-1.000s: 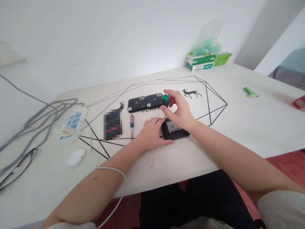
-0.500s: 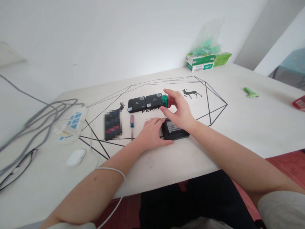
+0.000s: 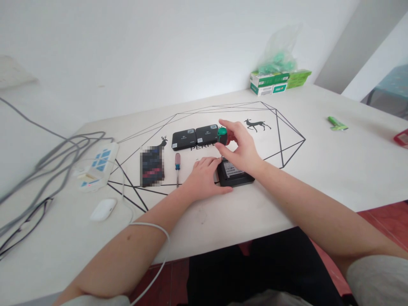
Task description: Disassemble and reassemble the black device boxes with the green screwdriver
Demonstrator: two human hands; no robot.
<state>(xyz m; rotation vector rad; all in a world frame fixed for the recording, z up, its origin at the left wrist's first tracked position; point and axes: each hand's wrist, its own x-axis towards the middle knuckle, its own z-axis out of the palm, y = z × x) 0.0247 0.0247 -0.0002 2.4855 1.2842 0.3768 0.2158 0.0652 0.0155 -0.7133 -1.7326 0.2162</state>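
Note:
A black box with a white label lies on the white table. My left hand grips its left side, thumb along the front edge and fingers at the far left corner. My right hand is closed around a green-topped screwdriver, held upright over the box's far left corner. The tip is hidden by my left fingers. Behind my hands, two black boxes lie side by side. Left of my left hand lies a second screwdriver with a clear and blue handle.
A blurred dark item, a white case, a power strip and grey cables are on the left. Green boxes with a plastic bag stand at the back right. A green packet lies far right. A white cable crosses my left forearm.
The green screwdriver handle has turned slightly in my right hand. Both hands keep nearly the same place, and the whole view has shifted a little.

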